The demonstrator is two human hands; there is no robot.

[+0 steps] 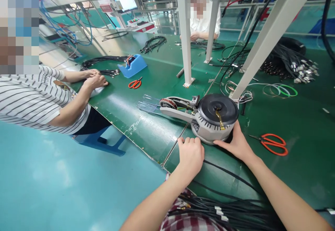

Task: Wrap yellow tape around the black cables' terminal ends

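Observation:
A grey round automatic tape dispenser [213, 128] with a black disc on top stands on the green table. A strip of amber tape [220, 118] lies on the disc. My right hand [239, 142] grips the dispenser's near right side, thumb along the base and the other fingers partly hidden behind it. Closed in a fist just in front of the dispenser is my left hand [190, 154]. A black cable [227, 171] runs out of that fist to the right. A bundle of black cables [230, 206] with white tags lies across my lap at the table's edge.
Orange-handled scissors [274, 143] lie to the right, another orange pair [135, 83] near a blue tape holder [133, 66]. White posts [186, 42] rise from the table. A cable heap [290, 61] sits back right. A co-worker in stripes [52, 98] sits left; another person [205, 24] sits opposite.

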